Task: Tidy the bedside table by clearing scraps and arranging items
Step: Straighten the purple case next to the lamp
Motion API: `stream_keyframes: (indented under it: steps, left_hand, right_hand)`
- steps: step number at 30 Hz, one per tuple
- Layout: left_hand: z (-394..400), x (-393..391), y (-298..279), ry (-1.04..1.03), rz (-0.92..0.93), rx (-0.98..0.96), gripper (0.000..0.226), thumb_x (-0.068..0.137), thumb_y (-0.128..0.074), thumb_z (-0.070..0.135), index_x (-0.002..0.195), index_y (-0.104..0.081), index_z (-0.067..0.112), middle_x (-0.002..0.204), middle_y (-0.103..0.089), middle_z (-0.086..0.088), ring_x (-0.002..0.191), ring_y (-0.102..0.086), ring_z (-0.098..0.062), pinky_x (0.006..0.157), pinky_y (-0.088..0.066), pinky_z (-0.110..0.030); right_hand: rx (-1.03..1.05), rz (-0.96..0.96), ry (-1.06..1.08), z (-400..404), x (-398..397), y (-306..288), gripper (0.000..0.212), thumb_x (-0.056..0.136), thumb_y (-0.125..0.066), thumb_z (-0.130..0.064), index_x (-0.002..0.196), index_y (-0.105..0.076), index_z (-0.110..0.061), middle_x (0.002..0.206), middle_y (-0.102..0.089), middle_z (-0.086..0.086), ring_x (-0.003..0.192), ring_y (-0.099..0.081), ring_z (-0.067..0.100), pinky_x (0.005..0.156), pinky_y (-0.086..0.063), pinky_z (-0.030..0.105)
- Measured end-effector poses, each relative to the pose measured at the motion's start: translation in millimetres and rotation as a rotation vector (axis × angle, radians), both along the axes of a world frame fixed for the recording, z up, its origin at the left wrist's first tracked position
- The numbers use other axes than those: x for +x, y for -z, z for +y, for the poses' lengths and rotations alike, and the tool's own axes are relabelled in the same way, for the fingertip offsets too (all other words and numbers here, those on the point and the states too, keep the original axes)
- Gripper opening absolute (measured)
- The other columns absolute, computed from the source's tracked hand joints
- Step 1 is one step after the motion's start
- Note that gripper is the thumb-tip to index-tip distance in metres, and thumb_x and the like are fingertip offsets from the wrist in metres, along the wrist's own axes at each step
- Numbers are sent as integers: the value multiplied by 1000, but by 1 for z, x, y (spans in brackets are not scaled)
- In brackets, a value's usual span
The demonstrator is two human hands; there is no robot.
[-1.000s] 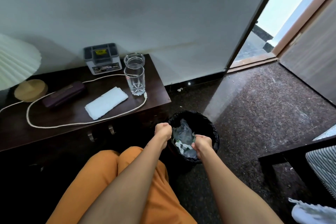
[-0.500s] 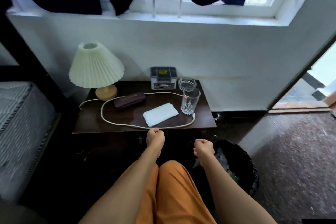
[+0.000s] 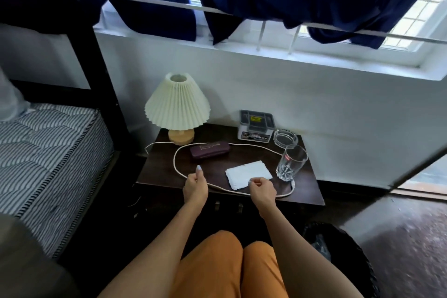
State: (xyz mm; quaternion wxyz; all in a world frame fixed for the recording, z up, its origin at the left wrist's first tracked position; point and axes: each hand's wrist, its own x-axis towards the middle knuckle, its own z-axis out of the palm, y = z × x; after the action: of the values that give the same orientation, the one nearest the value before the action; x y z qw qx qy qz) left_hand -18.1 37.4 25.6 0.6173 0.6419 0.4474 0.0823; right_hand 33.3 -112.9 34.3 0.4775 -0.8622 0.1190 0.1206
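Both hands at frame centre, over desk (image 3: 154,174) front edge: left hand (image 3: 195,188) & right hand (image 3: 263,190) loosely curled, empty, above cream cord (image 3: 177,170); white cloth (image 3: 248,173) btwn them.

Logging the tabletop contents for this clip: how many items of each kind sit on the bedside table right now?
Lamp: 1
Cord: 1
Purple case: 1
White folded cloth: 1
Drinking glass: 1
Glass ashtray: 1
Grey box: 1
Total: 7
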Motion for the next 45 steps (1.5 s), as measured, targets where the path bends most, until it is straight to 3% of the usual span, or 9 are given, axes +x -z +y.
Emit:
stream_keyframes:
  steps: [5,14,19,24,27,36,40,43,45]
  left_hand:
    - [12,7,0,45,13,53,56,97,-28,49,108,-58,3,113,-63,-13,110,-55,-30,84,-36,-32]
    - [40,43,7,17,40,49,64,93,-23,59,103,-55,4,96,-58,-10,105,-56,-31,88,-40,-38]
    - [42,62,13,-45,18,47,64,94,-22,58,119,-53,8,98,-54,-3,102,-52,-24,86,-35,-33]
    - [43,83,18,-103,-35,71,67,95,-20,57,139,-40,11,140,-49,-10,132,-42,-29,103,-34,-38]
    - [43,93,29,-96,-10,66,71,93,-21,60,142,-37,12,145,-45,-11,135,-39,-28,108,-32,-40]
    - [27,125,32,-27,-71,358,61,88,-51,6,145,-29,5,150,-33,-12,140,-31,-24,116,-29,-37]
    - [41,161,23,-3,-112,448,39,83,-50,-1,123,-50,0,124,-52,-12,116,-49,-20,92,-37,-23]
    - [60,186,22,94,22,415,24,86,-47,7,102,-56,-9,101,-62,-22,96,-60,-34,76,-44,-31]
    - [69,200,22,198,159,342,29,89,-41,15,107,-55,-4,102,-62,-24,94,-59,-36,74,-42,-32]
  right_hand:
    - [-40,2,-61,11,7,4,25,88,-57,-15,110,-66,-8,109,-69,12,105,-60,24,78,-35,20]
    - [-15,8,-164,49,46,15,35,92,-53,-16,125,-53,-7,129,-58,11,119,-53,26,97,-38,28]
    - [-23,3,-251,73,78,21,46,93,-50,-13,138,-40,-9,136,-52,12,125,-49,28,98,-36,27]
    - [17,15,-241,97,106,32,54,91,-52,-11,141,-32,-10,140,-46,15,130,-43,32,109,-36,40]
    - [63,45,-226,106,115,38,58,91,-54,-14,142,-29,-10,141,-46,14,132,-41,30,109,-35,38]
    - [175,-101,-54,117,127,41,52,79,-62,-17,128,-45,-17,127,-54,4,120,-48,20,103,-41,36]
    - [235,-135,-39,123,150,34,51,80,-61,-15,128,-44,-19,126,-52,1,119,-46,17,101,-40,33]
    - [244,-128,-62,129,169,38,50,79,-60,-12,127,-47,-18,127,-53,5,119,-49,22,102,-44,38]
    - [246,-118,-87,131,178,43,51,80,-60,-8,128,-47,-16,131,-49,7,120,-49,23,102,-42,32]
